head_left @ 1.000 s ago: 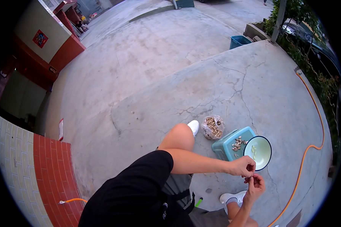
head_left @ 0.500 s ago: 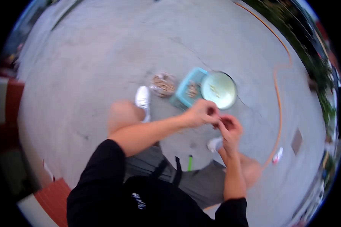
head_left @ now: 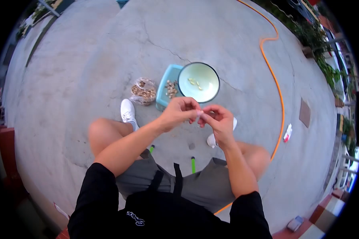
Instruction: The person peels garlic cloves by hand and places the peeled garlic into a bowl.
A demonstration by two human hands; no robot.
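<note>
Small work held high, with every pile within a short reach

Both hands meet in front of the body, just short of the turquoise stool (head_left: 172,71). The left hand (head_left: 180,113) and the right hand (head_left: 221,122) come together at the fingertips, pinching a small pale piece (head_left: 199,114) between them. Something so small leaves no room for a full grasp, which is probably why thumbs and forefingers do the holding while the other fingers curl.

The legs (head_left: 101,133) are spread wide, leaving space between the knees for the forearms to angle inward.

The stool likely serves as a raised surface, saving a stoop to the concrete ground (head_left: 107,71). A cluster of small pieces (head_left: 171,88), which look like garlic cloves, lies on it. Just beside them the pale bowl (head_left: 208,77) appears to rest over the stool's right part; its wall keeps a few pale pieces (head_left: 193,81) apart from the cluster.

A clear plastic bag (head_left: 136,98) of similar brownish pieces (head_left: 145,93) stands on the ground left of the stool, near the left shoe (head_left: 127,111), perhaps because the stool top is small. The orange hose (head_left: 282,103) lies well apart, to the right.
</note>
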